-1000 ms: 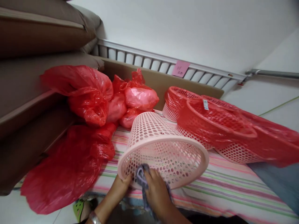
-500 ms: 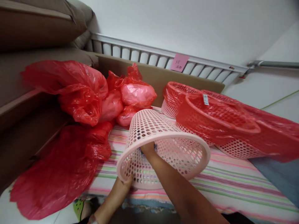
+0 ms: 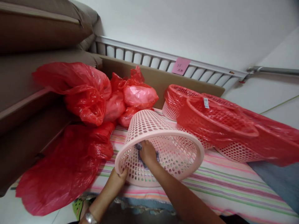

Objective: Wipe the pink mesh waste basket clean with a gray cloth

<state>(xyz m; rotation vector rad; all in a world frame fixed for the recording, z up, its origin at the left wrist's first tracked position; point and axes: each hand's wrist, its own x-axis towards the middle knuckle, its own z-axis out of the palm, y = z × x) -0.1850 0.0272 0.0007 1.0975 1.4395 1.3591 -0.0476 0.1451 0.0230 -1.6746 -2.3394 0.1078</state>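
A pale pink perforated basket [image 3: 149, 123] lies on its side on the striped cloth [image 3: 235, 183], its wide mouth facing me. My left hand [image 3: 120, 179] grips the lower left of its rim, thumb over the edge and the other fingers hidden beneath. Inside the basket, my right hand [image 3: 148, 154] presses a bluish-grey patterned cloth [image 3: 140, 159] against the inner left wall, and the cloth sticks out on both sides of the fingers.
Tied red plastic bags [image 3: 140, 96] sit behind and left, and a loose red bag [image 3: 63, 168] hangs over the front edge. Baskets lined with red plastic [image 3: 217, 121] stand at the right. A brown cushioned sofa [image 3: 42, 28] is at the left, a radiator [image 3: 137, 57] behind.
My right hand has come back toward the basket's mouth, so more of it and the cloth shows. The basket and my left hand have shifted slightly left in view.
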